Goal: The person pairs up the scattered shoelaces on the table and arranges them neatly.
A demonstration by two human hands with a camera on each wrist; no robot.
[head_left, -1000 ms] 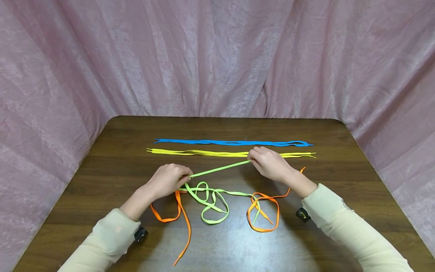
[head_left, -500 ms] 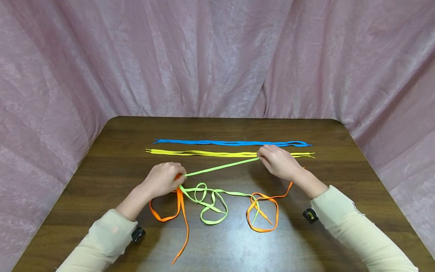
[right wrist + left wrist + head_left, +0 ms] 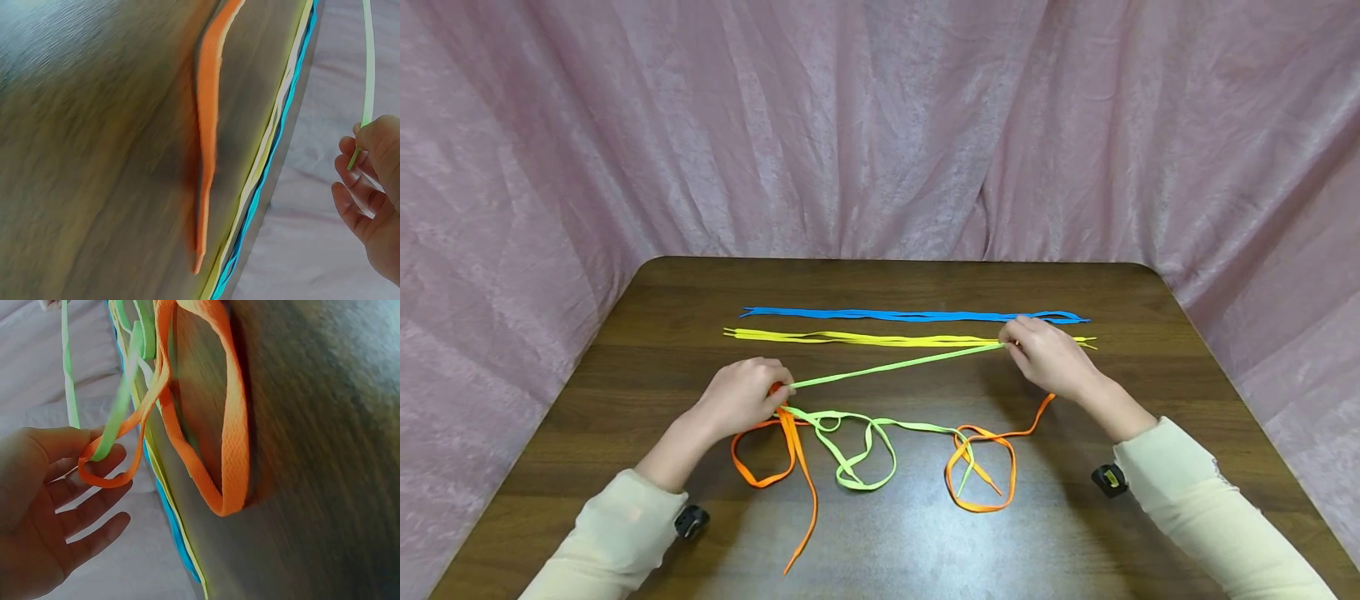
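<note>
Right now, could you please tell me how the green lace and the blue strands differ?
The green lace is gripped by the left hand and right hand; the blue strands lie unheld on the table. The green lace's loose part curls in loops; the blue strands run nearly straight. The blue strands lie nearer the curtain than the green lace. Both are long and thin.

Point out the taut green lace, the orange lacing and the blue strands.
Taut green lace (image 3: 898, 365): head view, middle of the stretch.
Orange lacing (image 3: 235, 437): left wrist view, side of its large loop.
Blue strands (image 3: 865, 313): head view, near mid-length.
</note>
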